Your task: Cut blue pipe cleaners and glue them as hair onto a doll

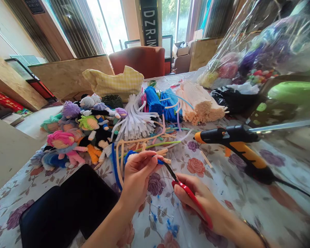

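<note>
My left hand [142, 168] pinches a small blue pipe-cleaner piece [160, 161]. Peach tips show near it, and a blue and white fuzzy part [130, 155] sticks out behind my fingers; most of the piece is hidden by the hand. Red-handled scissors [193, 201] are gripped in my right hand [196, 193]. Their dark blades reach up to the blue end by my left fingertips; whether the blades are parted I cannot tell. Blue fuzz clippings [172, 227] lie on the flowered tablecloth [155, 213] below the hands.
Several pipe-cleaner dolls [67, 141] pile up at left, behind a black tablet-like slab [88, 199]. Bundles of white [136, 119], blue [154, 100] and peach pipe cleaners [204, 103] lie at the back. A black and orange glue gun [237, 137] rests at right, its cord trailing away.
</note>
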Motion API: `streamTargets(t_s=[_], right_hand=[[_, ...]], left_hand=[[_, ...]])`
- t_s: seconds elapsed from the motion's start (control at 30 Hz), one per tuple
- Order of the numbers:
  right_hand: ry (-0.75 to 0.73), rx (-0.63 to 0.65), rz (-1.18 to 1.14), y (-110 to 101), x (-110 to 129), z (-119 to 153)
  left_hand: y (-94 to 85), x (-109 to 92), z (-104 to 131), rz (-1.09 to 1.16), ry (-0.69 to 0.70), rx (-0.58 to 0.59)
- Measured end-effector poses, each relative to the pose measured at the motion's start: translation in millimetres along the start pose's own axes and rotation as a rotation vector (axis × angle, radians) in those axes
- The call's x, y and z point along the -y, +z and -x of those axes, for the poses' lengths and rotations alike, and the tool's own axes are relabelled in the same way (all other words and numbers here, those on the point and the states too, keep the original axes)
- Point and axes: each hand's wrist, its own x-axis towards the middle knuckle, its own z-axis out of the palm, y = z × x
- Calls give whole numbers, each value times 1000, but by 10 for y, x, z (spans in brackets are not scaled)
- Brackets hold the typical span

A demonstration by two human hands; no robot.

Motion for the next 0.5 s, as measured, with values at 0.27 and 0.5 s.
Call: streamTargets(t_s=[0.27, 0.5], right_hand=[[19, 4, -4, 4, 33, 4], [25, -14, 8, 8, 34, 8]], left_hand=[[-14, 5, 0, -11, -18, -6], [-13, -3, -1, -14, -34, -13]])
